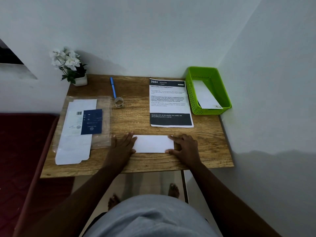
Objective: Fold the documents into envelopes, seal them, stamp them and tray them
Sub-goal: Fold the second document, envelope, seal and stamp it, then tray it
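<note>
A white folded paper (152, 143) lies flat near the front edge of the wooden desk (136, 117). My left hand (122, 145) rests on its left end with straight fingers, thumb at the lower corner. At its right end my right hand (183, 145) presses down, forefinger on the upper corner and thumb at the lower one. A printed document (170, 102) lies behind it. At the back right stands a green basket (224, 93) with a white envelope (206, 95) inside. A clear packet of envelopes (82, 127) lies at the left.
A blue pen (113, 87) and a small roll of clear tape (119, 101) sit at the back middle. A white pot of white flowers (71, 65) stands in the back left corner. Walls close off the back and right; a dark red mattress (22, 151) is at the left.
</note>
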